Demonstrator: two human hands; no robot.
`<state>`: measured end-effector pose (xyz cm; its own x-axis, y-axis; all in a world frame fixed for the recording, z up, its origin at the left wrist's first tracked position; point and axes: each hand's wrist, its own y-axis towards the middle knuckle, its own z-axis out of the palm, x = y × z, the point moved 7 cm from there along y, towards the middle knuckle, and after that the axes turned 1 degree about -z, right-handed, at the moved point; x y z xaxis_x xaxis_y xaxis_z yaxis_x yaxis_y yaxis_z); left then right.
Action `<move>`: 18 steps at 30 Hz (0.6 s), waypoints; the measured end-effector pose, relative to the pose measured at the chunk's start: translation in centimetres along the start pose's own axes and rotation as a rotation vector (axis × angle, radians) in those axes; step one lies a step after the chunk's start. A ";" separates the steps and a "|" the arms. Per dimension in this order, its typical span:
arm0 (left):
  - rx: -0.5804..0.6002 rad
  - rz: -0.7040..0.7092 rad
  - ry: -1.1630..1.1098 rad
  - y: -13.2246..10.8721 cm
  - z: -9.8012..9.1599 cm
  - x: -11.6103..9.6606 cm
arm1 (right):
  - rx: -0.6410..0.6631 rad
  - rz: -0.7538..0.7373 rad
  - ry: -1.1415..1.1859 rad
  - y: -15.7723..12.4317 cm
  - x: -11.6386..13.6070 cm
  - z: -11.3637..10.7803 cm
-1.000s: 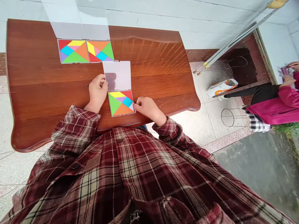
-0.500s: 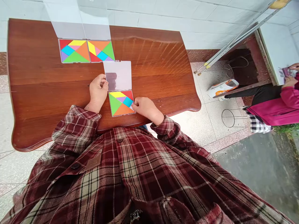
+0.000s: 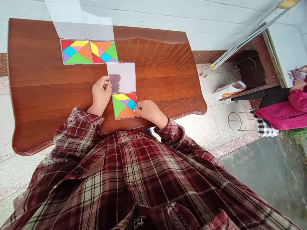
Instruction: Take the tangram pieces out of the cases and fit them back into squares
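Observation:
An open clear plastic case (image 3: 125,106) lies on the wooden table (image 3: 43,92) in front of me, filled with coloured tangram pieces. Its clear lid (image 3: 121,77) lies folded back flat on the far side. My left hand (image 3: 101,93) rests curled against the case's left edge at the hinge, fingertips touching the lid. My right hand (image 3: 147,111) is curled at the case's right edge, fingertips pinched at the small pale piece in the lower right corner; I cannot tell whether it grips that piece.
Two more open tangram cases (image 3: 77,52) (image 3: 104,52) sit side by side at the table's far edge, lids (image 3: 83,30) overhanging it. Right of the table, a person in a pink jacket (image 3: 283,111) sits near a wire ring stand (image 3: 234,121) and a white box (image 3: 227,89).
My right hand has crept slightly left over the case's lower right corner. The left hand has stayed put.

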<state>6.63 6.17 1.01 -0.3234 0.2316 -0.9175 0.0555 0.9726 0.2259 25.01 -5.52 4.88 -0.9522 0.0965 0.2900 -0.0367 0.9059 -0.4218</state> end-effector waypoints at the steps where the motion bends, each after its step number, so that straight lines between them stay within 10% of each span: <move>1: 0.001 0.000 -0.004 0.0 0.0 0.1 | -0.004 -0.005 0.009 0.0 0.0 0.0; 18: -0.003 0.023 -0.043 0.0 0.0 -0.2 | 0.006 0.015 0.040 0.7 -0.7 -0.1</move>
<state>6.72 6.12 1.16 -0.2815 0.2544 -0.9252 0.0594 0.9670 0.2479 25.66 -4.95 4.48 -0.9398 0.1266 0.3175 -0.0243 0.9018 -0.4316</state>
